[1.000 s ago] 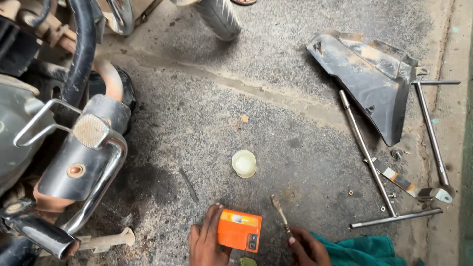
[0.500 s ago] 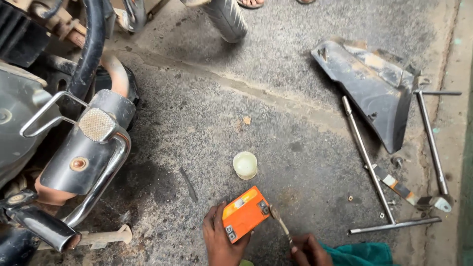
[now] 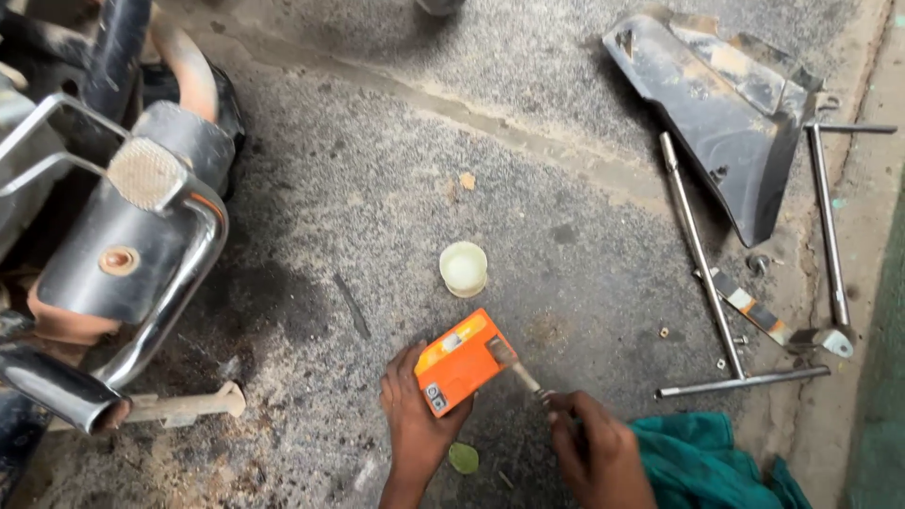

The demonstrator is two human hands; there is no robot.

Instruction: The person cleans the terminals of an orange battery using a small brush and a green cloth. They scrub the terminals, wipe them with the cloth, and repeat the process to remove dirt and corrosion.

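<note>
the fingers of the left hand wrap the lower edge of a small orange box, holding it tilted just above the ground, one corner pointing up and away. a small pale label with dark marks sits on the box's near end, and a yellowish strip runs along its top face. the right hand is clenched around the handle of a small brush, whose bristle end touches the box's right edge.

just beyond the box lies a round cream-coloured cap (open side up, as far as can be told). a small green disc lies between the wrists, and a teal cloth is bunched beside the right hand.

the surface is rough grey concrete floor, stained dark on the left near a motorcycle's chrome exhaust. a wooden handle lies beside it. to the right rest long metal rods and a dusty black body panel, near a raised kerb.
</note>
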